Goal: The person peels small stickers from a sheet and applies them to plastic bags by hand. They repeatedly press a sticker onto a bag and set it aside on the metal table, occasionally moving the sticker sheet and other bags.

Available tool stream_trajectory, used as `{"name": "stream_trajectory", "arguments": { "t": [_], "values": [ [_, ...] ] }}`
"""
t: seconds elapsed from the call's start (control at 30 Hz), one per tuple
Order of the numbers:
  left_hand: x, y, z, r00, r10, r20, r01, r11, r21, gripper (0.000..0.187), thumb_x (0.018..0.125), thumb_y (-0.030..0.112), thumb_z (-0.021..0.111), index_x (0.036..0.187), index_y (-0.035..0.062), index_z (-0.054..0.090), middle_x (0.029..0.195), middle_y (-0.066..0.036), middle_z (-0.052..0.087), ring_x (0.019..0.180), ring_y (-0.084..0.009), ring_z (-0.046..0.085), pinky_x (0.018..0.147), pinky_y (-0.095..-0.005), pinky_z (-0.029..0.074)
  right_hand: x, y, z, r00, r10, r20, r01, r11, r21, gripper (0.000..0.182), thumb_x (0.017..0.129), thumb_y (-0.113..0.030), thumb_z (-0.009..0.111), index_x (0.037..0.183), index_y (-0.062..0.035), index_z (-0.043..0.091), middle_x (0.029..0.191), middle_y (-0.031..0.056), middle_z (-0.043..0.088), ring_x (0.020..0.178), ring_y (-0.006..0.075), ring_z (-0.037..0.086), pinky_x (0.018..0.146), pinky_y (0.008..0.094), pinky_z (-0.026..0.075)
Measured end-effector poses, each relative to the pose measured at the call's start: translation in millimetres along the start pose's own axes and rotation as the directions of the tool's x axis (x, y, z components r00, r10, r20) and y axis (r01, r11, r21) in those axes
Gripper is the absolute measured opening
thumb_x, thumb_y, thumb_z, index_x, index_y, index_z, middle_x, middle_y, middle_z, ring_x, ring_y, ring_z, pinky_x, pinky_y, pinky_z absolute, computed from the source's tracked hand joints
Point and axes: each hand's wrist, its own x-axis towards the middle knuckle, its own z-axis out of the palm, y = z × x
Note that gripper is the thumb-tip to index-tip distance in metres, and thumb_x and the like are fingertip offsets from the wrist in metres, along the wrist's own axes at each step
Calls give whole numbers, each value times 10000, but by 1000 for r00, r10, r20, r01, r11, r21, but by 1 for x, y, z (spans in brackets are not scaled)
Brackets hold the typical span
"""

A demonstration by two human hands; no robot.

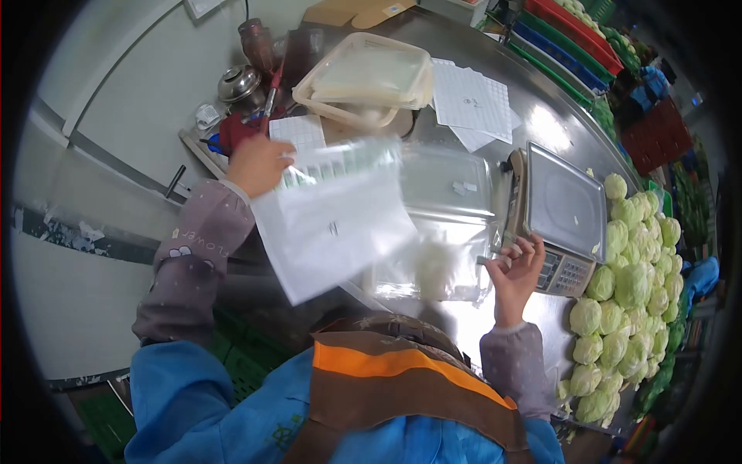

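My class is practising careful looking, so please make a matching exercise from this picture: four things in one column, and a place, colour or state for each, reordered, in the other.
Column 1
1. Scale
2. Cabbages
3. Tub
4. Left hand

Column 2
A. Cream-coloured, beside loose paper sheets
B. Gripping a white sheet
C. Has a flat grey tray on top
D. Pale green, heaped together

Right pairs: 1-C, 2-D, 3-A, 4-B
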Motion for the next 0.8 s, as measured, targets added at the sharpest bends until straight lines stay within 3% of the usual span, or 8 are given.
{"name": "stream_trajectory", "arguments": {
  "t": [0.1, 0.2, 0.3, 0.4, 0.5, 0.6, 0.67, 0.8],
  "values": [
    [-2, 42, 24, 835, 406, -371, -460, 886, -65, 434, 632, 188, 780, 1028, 101, 624, 1015, -112, 578, 975, -323, 531, 850, -408, 410, -2, 66, -19, 978, 111, -175, -136, 981, -139, 847, 629, 159, 653, 1353, -78, 283, 1167, 110, 402, 885, 177, 525, 657, 266, 515],
    [-31, 95, 132, 764, 645, -1, -610, 722, -327, 516, 587, 242, 804, 1032, 101, 585, 1030, -96, 586, 1003, -296, 541, 867, -372, 424, -5, 104, -3, 987, 94, -134, -115, 981, -156, 802, 621, 158, 656, 1324, -68, 342, 1159, 107, 407, 873, 168, 527, 664, 258, 505],
    [-20, 115, 185, 751, 436, 496, -361, 900, -244, 222, 676, 190, 751, 825, 54, 659, 859, -110, 637, 851, -277, 623, 782, -338, 487, 5, 121, -14, 994, -29, -107, -30, 858, -512, 771, 625, 186, 644, 1300, -78, 381, 1109, 73, 417, 854, 136, 504, 685, 233, 503],
    [0, 109, 187, 745, 489, 454, -233, 828, -510, 84, 701, 96, 712, 758, 46, 676, 737, -110, 651, 704, -261, 638, 692, -344, 503, 14, 102, -41, 960, -155, -234, -11, 813, -582, 654, 667, 171, 625, 1256, -40, 433, 1092, 103, 450, 833, 141, 531, 678, 247, 490],
    [24, 91, 181, 996, -36, 82, 89, 505, -859, 87, 719, 56, 693, 802, 33, 676, 721, -97, 648, 670, -257, 615, 687, -355, 498, 10, 94, -51, 944, -116, -308, 26, 959, -282, 627, 706, 155, 629, 1263, -38, 415, 1090, 103, 466, 810, 135, 537, 683, 252, 495],
    [-6, 128, 131, 906, -89, -414, -176, 811, -558, 102, 720, 96, 714, 783, 30, 671, 749, -91, 646, 703, -268, 614, 715, -359, 495, -8, 91, -17, 989, 3, -146, -61, 917, -393, 607, 713, 132, 649, 1248, -33, 416, 1067, 100, 474, 769, 146, 583, 666, 249, 509],
    [-19, 110, 206, 782, 623, 12, -607, 765, -218, 142, 706, 126, 738, 785, 41, 656, 738, -78, 628, 717, -257, 609, 713, -359, 484, -7, 100, -8, 996, 71, -47, -84, 888, -452, 602, 716, 129, 655, 1244, -30, 414, 1059, 91, 459, 768, 146, 582, 670, 247, 510],
    [-12, 104, 216, 760, 550, 345, -374, 805, -460, 179, 699, 139, 743, 797, 38, 631, 704, -74, 612, 721, -255, 617, 702, -372, 483, 3, 113, -27, 966, -13, -259, -146, 796, -587, 529, 722, 103, 646, 1201, -36, 471, 1019, 102, 503, 750, 166, 592, 648, 268, 501]
  ]
}}
